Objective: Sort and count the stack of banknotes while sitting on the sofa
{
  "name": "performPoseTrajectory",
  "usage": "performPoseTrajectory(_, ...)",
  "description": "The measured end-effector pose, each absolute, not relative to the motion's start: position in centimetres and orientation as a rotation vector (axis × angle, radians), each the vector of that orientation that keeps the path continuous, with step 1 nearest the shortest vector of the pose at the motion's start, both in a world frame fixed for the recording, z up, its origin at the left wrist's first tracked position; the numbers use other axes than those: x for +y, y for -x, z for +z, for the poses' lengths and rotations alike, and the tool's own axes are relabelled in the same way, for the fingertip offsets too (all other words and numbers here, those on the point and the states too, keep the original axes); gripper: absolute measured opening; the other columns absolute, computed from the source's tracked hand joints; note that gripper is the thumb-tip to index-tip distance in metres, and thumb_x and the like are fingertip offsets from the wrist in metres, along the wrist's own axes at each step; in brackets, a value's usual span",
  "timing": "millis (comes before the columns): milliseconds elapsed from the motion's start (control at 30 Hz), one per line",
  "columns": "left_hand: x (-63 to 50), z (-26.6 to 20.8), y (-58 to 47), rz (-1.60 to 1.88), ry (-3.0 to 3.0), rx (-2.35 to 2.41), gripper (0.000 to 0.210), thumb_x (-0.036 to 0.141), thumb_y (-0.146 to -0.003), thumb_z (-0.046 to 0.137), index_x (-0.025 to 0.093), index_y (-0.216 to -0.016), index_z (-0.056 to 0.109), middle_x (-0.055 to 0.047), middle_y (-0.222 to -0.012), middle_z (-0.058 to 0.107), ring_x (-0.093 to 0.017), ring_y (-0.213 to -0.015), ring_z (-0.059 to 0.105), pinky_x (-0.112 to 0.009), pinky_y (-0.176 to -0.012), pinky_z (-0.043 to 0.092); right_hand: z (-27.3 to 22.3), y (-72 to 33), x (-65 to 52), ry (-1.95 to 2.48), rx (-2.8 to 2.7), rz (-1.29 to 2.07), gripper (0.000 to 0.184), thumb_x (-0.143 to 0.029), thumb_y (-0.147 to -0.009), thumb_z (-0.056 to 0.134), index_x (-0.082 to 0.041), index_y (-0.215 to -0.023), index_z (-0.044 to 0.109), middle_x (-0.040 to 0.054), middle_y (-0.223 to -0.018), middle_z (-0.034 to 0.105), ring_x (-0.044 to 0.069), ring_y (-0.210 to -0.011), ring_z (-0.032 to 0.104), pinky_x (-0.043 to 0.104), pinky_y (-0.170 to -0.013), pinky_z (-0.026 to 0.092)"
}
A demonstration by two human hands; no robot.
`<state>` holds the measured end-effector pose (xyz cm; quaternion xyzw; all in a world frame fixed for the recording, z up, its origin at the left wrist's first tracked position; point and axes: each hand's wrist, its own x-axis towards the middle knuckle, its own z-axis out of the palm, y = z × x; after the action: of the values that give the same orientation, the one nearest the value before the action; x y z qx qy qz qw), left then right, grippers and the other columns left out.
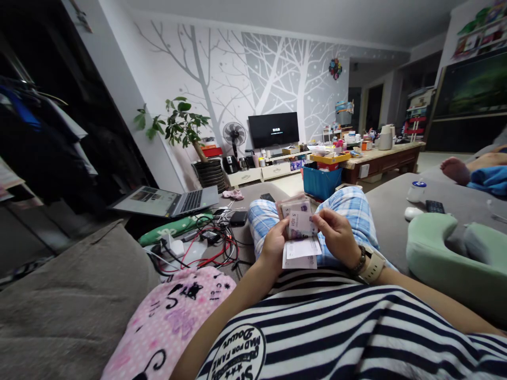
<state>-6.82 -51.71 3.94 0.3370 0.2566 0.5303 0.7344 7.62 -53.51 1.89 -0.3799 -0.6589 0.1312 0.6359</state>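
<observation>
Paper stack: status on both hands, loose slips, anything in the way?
Left hand gripping paper stack; right hand at its edge. White slips just below, near lap. Tangled cables off left, apart from hands.

Upside-down lettering on a striped shirt
Round print: "MAD FOR FAME", "Down"; white characters on the television too small.

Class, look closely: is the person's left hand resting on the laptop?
No, the left hand holds a stack of papers, apart from the laptop.
</observation>
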Motion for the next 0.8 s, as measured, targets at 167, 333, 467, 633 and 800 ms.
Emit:
performPoseTrajectory(167,-51.79,4.12,6.77,1.169,-0.76,0.569,0.027,0.023,-0.082,0.053,0.011,-0.101,0.069,-0.01,-0.088,0.076,-0.029,-0.095,0.07,-0.04,-0.085,0.056,1.96,-7.53,-53.81,0.859,-1.533,0.252,0.032,-0.038,-0.091,0.053,-0.021,-0.065,0.049,-0.0033,-0.056,0.043,0.013,-0.057,0.04,0.026,-0.054,0.032)
performPoseTrajectory(333,-51.54,3.86,6.81,1.186,-0.764,0.574,0.026,0.022,-0.08,0.056,0.011,-0.099,0.069,-0.01,-0.088,0.075,-0.029,-0.094,0.07,-0.04,-0.082,0.057,1.96,-7.46,-53.83,0.855,-1.537,0.227,0.03,-0.037,-0.091,0.053,-0.021,-0.067,0.05,-0.0034,-0.057,0.043,0.013,-0.057,0.039,0.026,-0.053,0.032)
performPoseTrajectory(467,-51.6,3.94,6.82,1.209,-0.789,0.577,0.024,0.02,-0.076,0.059,0.011,-0.096,0.07,-0.009,-0.086,0.075,-0.029,-0.094,0.07,-0.039,-0.082,0.056,1.92,-7.4,-53.82,0.858,-1.537,0.217,0.028,-0.037,-0.091,0.053,-0.021,-0.068,0.052,-0.0036,-0.057,0.044,0.012,-0.056,0.04,0.026,-0.053,0.033)
performPoseTrajectory(633,-51.82,4.1,6.8,1.167,-0.794,0.59,0.027,0.021,-0.077,0.057,0.012,-0.098,0.071,-0.007,-0.084,0.076,-0.028,-0.092,0.07,-0.038,-0.084,0.055,1.94,-7.37,-53.88,0.863,-1.536,0.214,0.025,-0.036,-0.09,0.055,-0.02,-0.071,0.054,-0.0028,-0.061,0.049,0.012,-0.056,0.043,0.026,-0.054,0.035)
performPoseTrajectory(800,-51.78,3.89,6.89,1.167,-0.815,0.579,0.027,0.022,-0.079,0.056,0.013,-0.099,0.071,-0.007,-0.084,0.076,-0.028,-0.091,0.07,-0.038,-0.083,0.055,2.01,-7.34,-54.0,0.852,-1.528,0.205,0.022,-0.035,-0.089,0.057,-0.021,-0.073,0.054,-0.0029,-0.061,0.049,0.012,-0.055,0.043,0.026,-0.054,0.035)
